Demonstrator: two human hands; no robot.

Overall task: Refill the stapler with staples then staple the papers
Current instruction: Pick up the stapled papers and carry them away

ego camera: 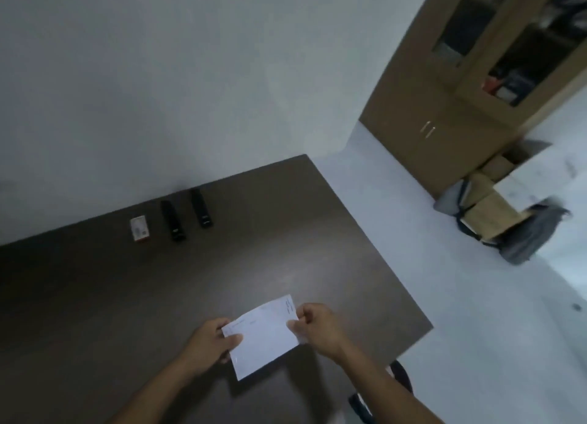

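1. Papers are held just above the near part of the table, left hand pinching the left edge, right hand pinching the right edge.
2. Two black staplers lie closed by the far wall, well apart from the papers, with a small staple box beside them.
3. Judging by this, refilling looks not yet begun, and stapling is left too.
4. The table is dark brown and mostly bare; a white wall rises behind it, and a wooden cabinet and cardboard boxes stand on the pale floor to the right.
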